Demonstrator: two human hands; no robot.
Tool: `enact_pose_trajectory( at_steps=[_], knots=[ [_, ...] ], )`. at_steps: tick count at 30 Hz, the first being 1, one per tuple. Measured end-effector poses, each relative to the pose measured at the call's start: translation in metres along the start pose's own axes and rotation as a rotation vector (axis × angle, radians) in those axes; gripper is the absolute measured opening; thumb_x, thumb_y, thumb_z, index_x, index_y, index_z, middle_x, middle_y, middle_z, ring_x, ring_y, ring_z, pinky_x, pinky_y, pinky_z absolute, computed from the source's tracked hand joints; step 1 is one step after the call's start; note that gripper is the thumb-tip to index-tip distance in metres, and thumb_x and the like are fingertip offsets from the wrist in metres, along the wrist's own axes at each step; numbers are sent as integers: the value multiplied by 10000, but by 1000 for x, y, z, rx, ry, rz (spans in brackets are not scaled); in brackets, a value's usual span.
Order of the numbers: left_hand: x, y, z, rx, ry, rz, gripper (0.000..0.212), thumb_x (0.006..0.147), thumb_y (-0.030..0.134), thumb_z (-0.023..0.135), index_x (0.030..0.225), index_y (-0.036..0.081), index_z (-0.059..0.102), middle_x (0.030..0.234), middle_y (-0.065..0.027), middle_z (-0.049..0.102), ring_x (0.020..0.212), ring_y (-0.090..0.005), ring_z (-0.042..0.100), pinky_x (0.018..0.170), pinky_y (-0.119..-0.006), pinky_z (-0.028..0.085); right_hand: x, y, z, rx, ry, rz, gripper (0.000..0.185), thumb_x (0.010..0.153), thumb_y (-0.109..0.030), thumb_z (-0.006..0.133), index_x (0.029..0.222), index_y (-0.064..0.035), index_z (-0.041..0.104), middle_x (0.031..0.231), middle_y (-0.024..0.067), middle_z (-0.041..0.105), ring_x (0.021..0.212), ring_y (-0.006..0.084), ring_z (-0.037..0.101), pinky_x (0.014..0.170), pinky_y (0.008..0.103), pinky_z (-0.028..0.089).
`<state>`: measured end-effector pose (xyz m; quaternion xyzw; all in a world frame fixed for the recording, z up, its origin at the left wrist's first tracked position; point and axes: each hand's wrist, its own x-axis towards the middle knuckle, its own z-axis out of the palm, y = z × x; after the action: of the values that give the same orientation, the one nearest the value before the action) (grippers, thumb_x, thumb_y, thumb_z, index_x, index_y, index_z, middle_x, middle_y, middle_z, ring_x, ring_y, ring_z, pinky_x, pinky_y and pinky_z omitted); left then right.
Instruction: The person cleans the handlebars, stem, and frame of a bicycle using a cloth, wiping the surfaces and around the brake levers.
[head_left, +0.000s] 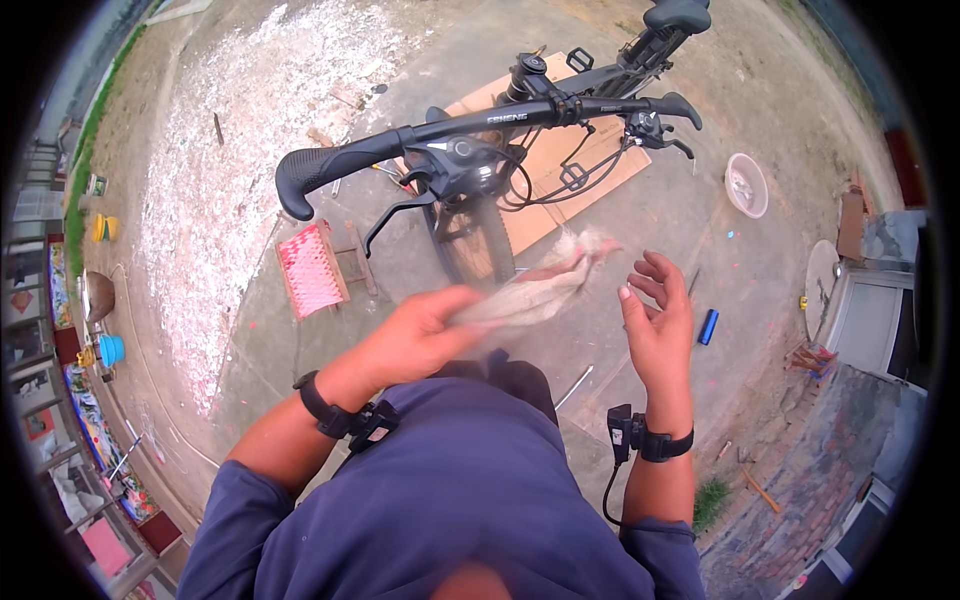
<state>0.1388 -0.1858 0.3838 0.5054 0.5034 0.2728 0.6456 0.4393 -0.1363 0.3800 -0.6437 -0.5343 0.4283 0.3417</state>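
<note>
Pinched in my left hand (429, 330) is a pale, blurred cloth (532, 292) with pinkish parts, stretching to the right in front of me. My right hand (660, 307) is raised just right of the cloth's far end, fingers apart and bent, holding nothing. Beyond both hands stands a bicycle, its black handlebar (465, 124) running across the view with grips, brake levers and cables. The front wheel (480, 240) lies below the bar, partly behind the cloth. The saddle (677, 15) is at the top right.
A flat cardboard sheet (622, 165) lies under the bicycle. Left of the wheel is a small stool with a pink woven seat (311, 270). A pink basin (746, 186), a blue cylindrical object (707, 327) and a metal rod-like tool (574, 387) are on the concrete.
</note>
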Motion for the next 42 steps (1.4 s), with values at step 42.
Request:
enact_pose_trajectory(
  at_steps=[42],
  knots=[
    [96, -78, -62, -945, 183, -91, 368, 1063, 211, 606, 1370, 11, 585, 1308, -101, 666, 1122, -205, 671, 949, -335, 559, 19, -39, 133, -33, -360, -111, 560, 863, -145, 786, 1380, -32, 601, 1169, 185, 699, 1032, 346, 696, 862, 388, 552]
  ],
)
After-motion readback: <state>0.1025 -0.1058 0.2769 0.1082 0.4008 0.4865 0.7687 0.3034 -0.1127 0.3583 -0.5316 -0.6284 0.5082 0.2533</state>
